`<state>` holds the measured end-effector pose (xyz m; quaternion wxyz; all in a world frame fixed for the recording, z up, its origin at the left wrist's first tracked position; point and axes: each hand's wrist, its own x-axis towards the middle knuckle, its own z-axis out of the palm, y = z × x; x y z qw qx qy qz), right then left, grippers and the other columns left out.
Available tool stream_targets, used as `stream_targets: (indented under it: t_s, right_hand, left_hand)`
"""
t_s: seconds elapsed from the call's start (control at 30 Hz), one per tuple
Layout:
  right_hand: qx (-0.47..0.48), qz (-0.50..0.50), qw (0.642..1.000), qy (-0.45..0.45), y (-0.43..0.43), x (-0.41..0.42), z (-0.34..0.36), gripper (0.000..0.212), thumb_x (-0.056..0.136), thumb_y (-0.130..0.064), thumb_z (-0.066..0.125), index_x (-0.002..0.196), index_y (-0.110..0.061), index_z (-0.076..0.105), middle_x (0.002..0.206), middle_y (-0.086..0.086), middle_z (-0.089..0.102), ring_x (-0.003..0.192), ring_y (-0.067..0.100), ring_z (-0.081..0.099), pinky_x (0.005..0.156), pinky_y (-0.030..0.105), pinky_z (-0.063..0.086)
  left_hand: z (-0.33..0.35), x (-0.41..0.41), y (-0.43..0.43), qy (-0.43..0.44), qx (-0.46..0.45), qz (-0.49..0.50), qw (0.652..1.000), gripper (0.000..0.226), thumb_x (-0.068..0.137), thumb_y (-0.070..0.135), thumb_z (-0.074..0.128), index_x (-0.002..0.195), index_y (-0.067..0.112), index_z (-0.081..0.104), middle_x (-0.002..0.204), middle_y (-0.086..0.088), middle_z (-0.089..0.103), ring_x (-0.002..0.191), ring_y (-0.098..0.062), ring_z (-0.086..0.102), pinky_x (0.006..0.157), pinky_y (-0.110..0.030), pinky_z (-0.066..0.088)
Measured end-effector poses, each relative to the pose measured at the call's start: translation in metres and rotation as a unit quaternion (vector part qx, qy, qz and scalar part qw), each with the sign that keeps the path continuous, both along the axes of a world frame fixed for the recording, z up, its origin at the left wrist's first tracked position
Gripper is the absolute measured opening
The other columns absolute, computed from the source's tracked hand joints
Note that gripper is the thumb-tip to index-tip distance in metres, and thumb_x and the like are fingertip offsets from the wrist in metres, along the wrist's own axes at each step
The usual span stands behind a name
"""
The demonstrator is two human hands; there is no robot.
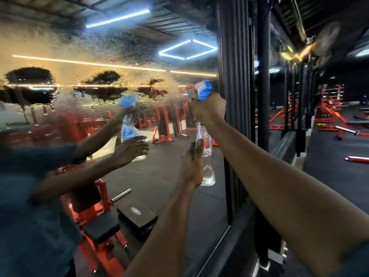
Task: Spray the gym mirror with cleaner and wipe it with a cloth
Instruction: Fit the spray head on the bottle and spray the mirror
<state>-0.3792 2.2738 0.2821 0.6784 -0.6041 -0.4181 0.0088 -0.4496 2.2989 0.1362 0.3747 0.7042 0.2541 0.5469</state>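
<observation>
Right hand (208, 110) curls round the spray bottle (205, 154) neck to aim at the mirror (79, 56); left hand (191, 164) fingers steady its body.

You have one spray bottle (205, 154) in front of you, clear-bodied with one blue trigger head (203, 90). Two hands are on it: your right hand (209, 111) grips the neck under the trigger, and your left hand (191, 164) holds the lower body. You face one large mirror (79, 47), its upper part covered in spray droplets, with three dark unsprayed patches in a row across it. The mirror gives you one reflection of the bottle (130, 130) and two reflected hands. Reflected overhead you can count one blue diamond-shaped light (187, 49) and one straight white tube light (117, 18). One black pillar (263, 76) stands just right of the mirror.
</observation>
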Motion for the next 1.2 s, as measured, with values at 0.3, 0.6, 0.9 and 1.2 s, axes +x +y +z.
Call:
stream_targets:
  t_s: [0.3,0.6,0.9,1.2]
  right_hand:
    - [-0.030,-0.011,0.999,0.000,0.008,0.046,-0.024,0.025,0.091,-0.026,0.069,0.106,-0.007,0.071,0.093,0.005,0.071,0.074,0.019,0.069,0.061,0.020,0.057]
    - [-0.032,-0.013,0.999,-0.016,0.026,0.049,-0.042,0.024,0.092,-0.030,0.071,0.111,-0.016,0.068,0.082,-0.012,0.063,0.070,0.002,0.063,0.044,0.007,0.039]
    - [-0.030,-0.057,0.997,-0.045,0.044,0.035,-0.032,0.015,0.089,-0.032,0.073,0.090,-0.021,0.063,0.088,-0.007,0.068,0.089,0.014,0.070,0.079,0.029,0.059]
    - [-0.001,-0.057,0.998,-0.021,0.045,0.032,-0.009,0.019,0.091,-0.030,0.074,0.102,-0.018,0.064,0.082,-0.009,0.063,0.068,0.005,0.059,0.041,0.007,0.036]
  left_hand:
    - [-0.023,0.038,-0.003,0.020,0.030,0.034,0.999,0.070,0.080,0.082,0.024,0.093,0.022,0.058,0.071,0.007,0.056,0.062,0.000,0.054,0.063,-0.027,0.042]
    - [-0.043,0.041,0.008,0.020,0.041,0.054,0.997,0.076,0.084,0.078,0.024,0.099,0.012,0.060,0.080,0.004,0.060,0.069,0.002,0.055,0.065,-0.020,0.037]
    - [-0.036,0.033,0.042,-0.002,0.062,0.004,0.998,0.080,0.086,0.076,0.027,0.102,0.008,0.064,0.091,-0.007,0.066,0.072,0.010,0.054,0.065,-0.008,0.037]
    - [-0.014,0.029,0.050,-0.012,0.097,-0.011,0.995,0.059,0.089,0.074,0.029,0.083,0.021,0.053,0.072,0.010,0.052,0.064,0.010,0.051,0.058,-0.012,0.033]
